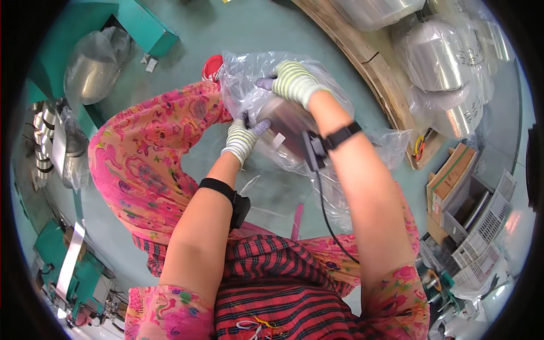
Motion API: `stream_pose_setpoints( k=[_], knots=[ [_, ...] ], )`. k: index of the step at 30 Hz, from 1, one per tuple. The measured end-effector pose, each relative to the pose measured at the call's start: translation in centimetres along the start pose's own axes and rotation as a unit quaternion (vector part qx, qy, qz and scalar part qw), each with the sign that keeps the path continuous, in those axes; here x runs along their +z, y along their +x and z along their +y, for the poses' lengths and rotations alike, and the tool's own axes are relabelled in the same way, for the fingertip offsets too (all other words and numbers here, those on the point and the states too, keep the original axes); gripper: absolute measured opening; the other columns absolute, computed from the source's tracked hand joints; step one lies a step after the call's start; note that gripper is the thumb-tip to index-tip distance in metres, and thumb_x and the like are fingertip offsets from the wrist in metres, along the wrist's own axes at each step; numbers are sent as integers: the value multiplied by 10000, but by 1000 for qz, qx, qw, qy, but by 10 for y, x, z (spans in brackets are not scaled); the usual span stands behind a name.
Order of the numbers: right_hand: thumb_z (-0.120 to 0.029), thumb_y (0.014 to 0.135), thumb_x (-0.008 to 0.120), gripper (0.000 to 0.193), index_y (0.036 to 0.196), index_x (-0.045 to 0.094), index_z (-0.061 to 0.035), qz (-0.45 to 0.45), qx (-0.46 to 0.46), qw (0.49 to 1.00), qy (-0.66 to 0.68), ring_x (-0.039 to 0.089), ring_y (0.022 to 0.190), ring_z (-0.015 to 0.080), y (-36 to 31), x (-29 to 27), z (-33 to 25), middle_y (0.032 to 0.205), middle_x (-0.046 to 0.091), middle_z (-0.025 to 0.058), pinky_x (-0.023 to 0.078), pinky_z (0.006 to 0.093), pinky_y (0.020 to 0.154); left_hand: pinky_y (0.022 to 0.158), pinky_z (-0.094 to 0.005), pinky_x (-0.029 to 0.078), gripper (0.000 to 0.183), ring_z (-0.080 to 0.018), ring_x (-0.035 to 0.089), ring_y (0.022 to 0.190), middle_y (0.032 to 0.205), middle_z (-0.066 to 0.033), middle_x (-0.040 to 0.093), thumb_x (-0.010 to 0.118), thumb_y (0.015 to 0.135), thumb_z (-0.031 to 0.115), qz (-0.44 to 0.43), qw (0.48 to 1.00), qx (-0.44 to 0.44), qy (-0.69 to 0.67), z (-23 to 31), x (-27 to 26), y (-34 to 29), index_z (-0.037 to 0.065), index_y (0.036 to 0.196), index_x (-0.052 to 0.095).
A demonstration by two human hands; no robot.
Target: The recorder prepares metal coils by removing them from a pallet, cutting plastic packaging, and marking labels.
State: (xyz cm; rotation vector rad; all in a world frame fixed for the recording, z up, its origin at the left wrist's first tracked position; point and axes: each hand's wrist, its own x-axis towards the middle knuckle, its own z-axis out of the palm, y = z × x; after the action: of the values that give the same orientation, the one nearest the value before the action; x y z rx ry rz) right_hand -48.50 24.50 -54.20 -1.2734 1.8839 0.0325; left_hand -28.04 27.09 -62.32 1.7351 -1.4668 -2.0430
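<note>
Between my knees, close to the floor, lies a clear plastic bag (323,71) around a dull metal roll (286,122) with a small white label (278,140). My left hand (243,139), in a striped glove with grey fingertips, closes on the bag at the roll's left side, thumb across the plastic. At the far side, my right hand (296,82) in a matching glove has its fingers bent into the crumpled film. Loose plastic spreads toward the right and under my right forearm. Each wrist wears a black strap with a small device; a cable runs from the right one.
A curved wooden beam (374,65) runs along the right, with several bagged metal rolls (436,54) behind it. Grey crates (479,218) and a wooden box (450,173) stand lower right. Another bagged roll (93,68) sits by green machinery (147,28) at upper left.
</note>
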Motion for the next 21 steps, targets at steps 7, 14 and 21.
stream_pose_setpoints(
  k=[7, 14, 21],
  knots=[
    [-188, 648, 668, 487, 1108, 540, -89, 326, -134, 936, -26, 437, 1097, 316, -109, 77, 22, 1179, 489, 107, 337, 442, 927, 644, -280, 417, 213, -129, 433, 647, 696, -18, 523, 685, 748, 115, 33, 981, 133, 138, -19, -5, 11, 36, 907, 568],
    [-213, 634, 679, 529, 1134, 544, -104, 381, -50, 922, -44, 448, 1041, 268, -128, 141, 12, 1133, 499, 68, 347, 417, 890, 644, -335, 435, 159, -251, 491, 606, 714, -137, 580, 641, 761, 123, 100, 961, 171, 193, -17, -11, 17, 26, 843, 546],
    [-163, 678, 661, 334, 1008, 615, -133, 411, -73, 905, -76, 493, 893, 255, -105, 137, 3, 945, 548, 51, 407, 391, 771, 704, -426, 429, 176, -348, 541, 790, 916, -180, 542, 643, 726, 150, 170, 921, 130, 327, -3, -13, 13, 60, 857, 569]
  ],
)
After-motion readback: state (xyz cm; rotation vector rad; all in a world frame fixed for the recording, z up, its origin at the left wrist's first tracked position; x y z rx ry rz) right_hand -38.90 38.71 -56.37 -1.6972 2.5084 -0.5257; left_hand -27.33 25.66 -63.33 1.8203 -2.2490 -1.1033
